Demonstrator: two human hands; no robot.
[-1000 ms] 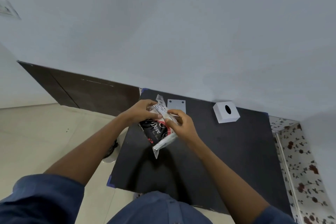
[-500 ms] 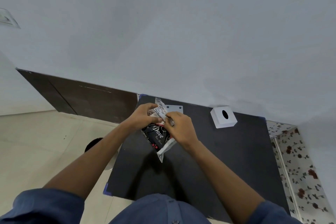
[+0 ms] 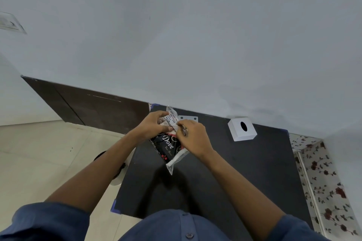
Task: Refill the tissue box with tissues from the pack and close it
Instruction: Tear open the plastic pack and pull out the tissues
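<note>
Soft, light black plastic tissue pack (image 3: 168, 146): left hand (image 3: 154, 125) and right hand (image 3: 193, 136) both pinch thin slippery top seal; best hold there.

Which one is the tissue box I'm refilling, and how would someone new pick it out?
Start from the black table and go to its far right corner, near the wall. The tissue box is the small white cube there, apart from both hands; unlike the flat white plate nearby, it has a dark oval slot on top.
</note>
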